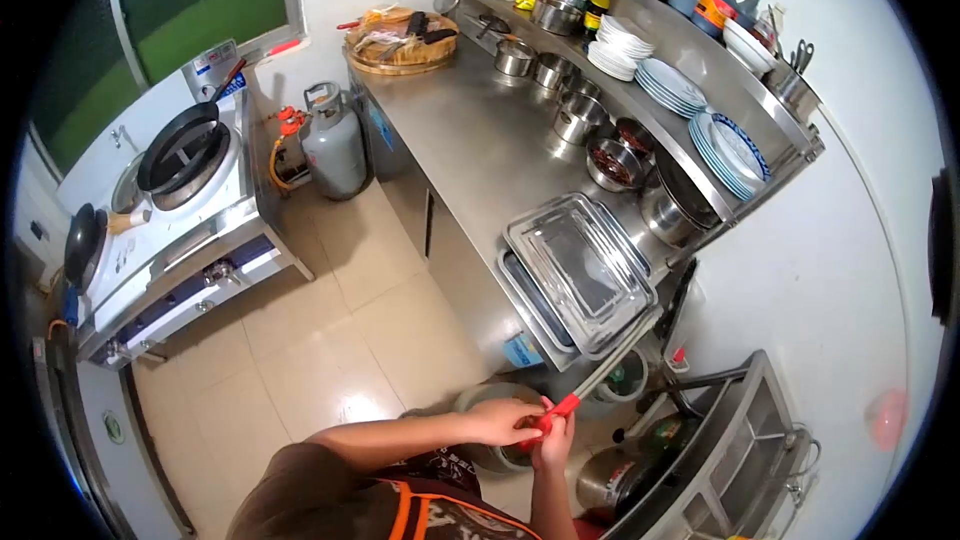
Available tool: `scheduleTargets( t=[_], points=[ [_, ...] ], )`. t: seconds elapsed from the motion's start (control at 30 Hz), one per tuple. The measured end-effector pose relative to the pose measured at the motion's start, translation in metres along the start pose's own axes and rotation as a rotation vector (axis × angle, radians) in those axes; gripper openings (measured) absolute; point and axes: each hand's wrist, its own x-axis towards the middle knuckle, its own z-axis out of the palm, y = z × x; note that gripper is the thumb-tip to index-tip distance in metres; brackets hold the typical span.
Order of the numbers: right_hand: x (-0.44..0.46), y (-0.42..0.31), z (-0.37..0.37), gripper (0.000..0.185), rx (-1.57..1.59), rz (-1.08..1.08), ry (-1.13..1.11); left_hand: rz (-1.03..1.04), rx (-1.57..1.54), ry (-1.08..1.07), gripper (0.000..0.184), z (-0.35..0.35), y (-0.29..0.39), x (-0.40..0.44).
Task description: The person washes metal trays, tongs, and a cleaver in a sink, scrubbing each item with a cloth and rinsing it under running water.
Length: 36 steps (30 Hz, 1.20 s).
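Note:
A red-handled tool (pixel 564 406) with a long, thin, pale shaft is between my hands, below the near corner of the steel counter. What kind of tool it is I cannot make out. My right hand (pixel 555 443) comes up from below and is closed around the red part. From the left reaches my left hand (pixel 495 423), its fingers closed on the lower red end, which they partly hide. The pale shaft slants up and right, past the edge of the clear lidded trays (pixel 585 275).
On the steel counter (pixel 440 130) stand a round chopping board (pixel 400 40) and several steel pots (pixel 580 118). Plates (pixel 670 87) and bottles line the shelves. A gas cylinder (pixel 333 145) stands beside the stove (pixel 200 210). A bucket (pixel 490 400) is below my hands; a sink frame (pixel 735 440) is right.

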Motion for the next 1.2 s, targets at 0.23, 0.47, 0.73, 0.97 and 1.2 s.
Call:
scheduleTargets(
  t=[0.23, 0.47, 0.73, 0.97, 1.2],
  points=[
    [0.043, -0.017, 0.066, 0.043, -0.539, -0.143, -0.155, -0.508, 0.020, 0.347, 0.034, -0.106, -0.106, -0.104],
    [0.147, 0.009, 0.212, 0.034, -0.624, -0.136, -0.250, -0.832, 0.009, 0.622, 0.029, -0.227, -0.221, -0.197],
    [0.312, 0.011, 0.422, 0.035, -0.827, -0.356, -0.257, -0.846, -0.051, 0.609, 0.029, -0.362, -0.288, -0.221],
    [0.480, -0.023, 0.573, 0.030, -1.297, -0.476, -0.147, -0.889, -0.170, 0.722, 0.028, -0.415, -0.344, -0.213],
    [0.672, -0.022, 0.705, 0.031, -1.554, -0.468, 0.033, -1.087, -0.177, 0.722, 0.030, -0.503, -0.392, -0.172]
  ],
)
